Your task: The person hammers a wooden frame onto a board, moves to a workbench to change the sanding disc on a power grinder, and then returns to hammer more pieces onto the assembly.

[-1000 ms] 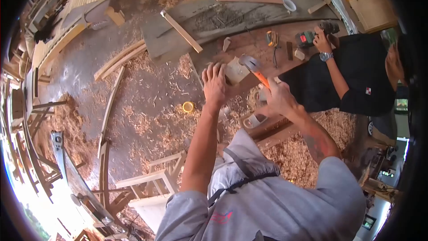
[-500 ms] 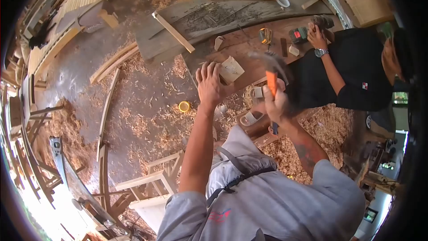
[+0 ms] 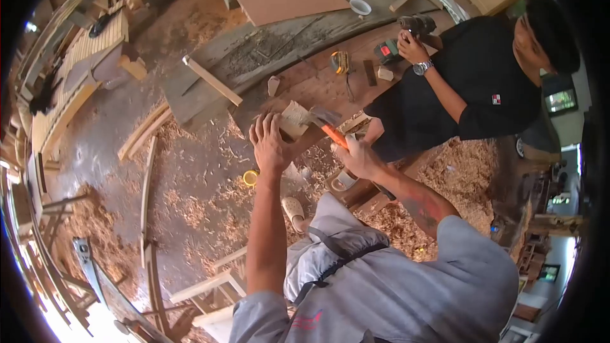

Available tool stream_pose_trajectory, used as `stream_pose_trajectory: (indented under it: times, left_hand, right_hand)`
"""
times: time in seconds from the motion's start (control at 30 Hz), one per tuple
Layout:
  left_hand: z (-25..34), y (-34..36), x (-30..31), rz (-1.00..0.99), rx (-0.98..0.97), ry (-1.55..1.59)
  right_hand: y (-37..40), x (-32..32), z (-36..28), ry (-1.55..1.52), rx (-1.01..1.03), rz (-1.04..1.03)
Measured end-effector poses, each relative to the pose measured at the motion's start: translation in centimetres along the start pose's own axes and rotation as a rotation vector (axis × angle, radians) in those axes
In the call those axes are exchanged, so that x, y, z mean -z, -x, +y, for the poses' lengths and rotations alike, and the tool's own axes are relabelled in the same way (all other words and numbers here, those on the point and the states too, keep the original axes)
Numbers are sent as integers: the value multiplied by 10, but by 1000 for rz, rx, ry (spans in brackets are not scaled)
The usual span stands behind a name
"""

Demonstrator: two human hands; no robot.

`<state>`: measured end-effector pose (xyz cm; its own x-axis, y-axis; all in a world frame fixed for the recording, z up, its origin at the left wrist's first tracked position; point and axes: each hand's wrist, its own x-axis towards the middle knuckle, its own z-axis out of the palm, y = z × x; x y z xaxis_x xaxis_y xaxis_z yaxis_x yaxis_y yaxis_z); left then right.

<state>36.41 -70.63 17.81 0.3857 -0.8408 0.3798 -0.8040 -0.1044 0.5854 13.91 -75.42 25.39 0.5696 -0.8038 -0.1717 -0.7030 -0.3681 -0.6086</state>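
My right hand (image 3: 361, 160) is closed round the orange-and-dark handle of a hammer (image 3: 333, 133). The hammer's blurred metal head overlaps the right side of a small pale wooden block (image 3: 293, 122). At the block's left side is my left hand (image 3: 272, 143), palm down, with its fingers apart and its thumb reaching along the block's near edge. Under the block runs a brown wooden plank, partly hidden by my hands. A yellow ring-shaped thing (image 3: 250, 178) is on the floor below my left wrist.
A person in black (image 3: 438, 89) sits at the right, one hand on a power drill (image 3: 406, 38). On the plank lie a yellow tape measure (image 3: 340, 62) and wood offcuts. A white bowl (image 3: 360, 6) sits farther back. Wood shavings (image 3: 464, 178) cover much of the floor.
The hammer has swung down from its raised position to the block, my right hand lowering with it. My left hand stays beside the block. The whole view has shifted, so the scene appears farther left.
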Motion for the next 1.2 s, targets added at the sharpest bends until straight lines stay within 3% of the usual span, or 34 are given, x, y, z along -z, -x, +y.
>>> stream_pose_trajectory:
  times: [0.07,0.13,0.23,0.3,0.4,0.43,0.53,0.6,0.67,0.73,0.8,0.87,0.97,1.1,1.2]
  left_hand:
    - [-4,18,2,-26,54,-31]
    - [-5,11,3,1,40,25]
    - [0,9,7,-5,132,40]
    - [-1,10,9,-1,122,66]
    - [-4,12,5,24,109,92]
    - [-9,14,-1,56,81,72]
    - [-17,15,-10,86,61,43]
    - [-17,16,-6,35,60,-14]
    - [-11,15,0,28,90,34]
    - [-8,14,2,40,76,46]
    - [-5,13,2,20,79,16]
    - [-6,11,-1,29,61,26]
    - [-4,12,4,30,57,7]
    - [-9,12,-4,17,69,-12]
    - [-22,8,-18,84,13,-84]
  right_hand:
    - [-1,10,-20,-32,-51,0]
    - [-10,33,-47,48,80,20]
    - [-21,55,-86,-52,101,-13]
    - [-32,51,-93,15,607,199]
    - [-48,29,-76,139,649,40]
    - [-55,30,-72,361,369,-206]
    - [-60,28,-68,350,195,-189]
    - [-41,17,-64,273,199,-90]
    - [-32,9,-68,-76,149,35]
    - [-34,5,-50,-43,121,39]
    - [-38,11,-43,61,16,-196]
    - [-35,11,-39,59,32,-171]
    - [-24,9,-60,-105,154,98]
    - [-37,0,-43,21,-6,-67]
    - [-41,0,-27,0,23,-104]
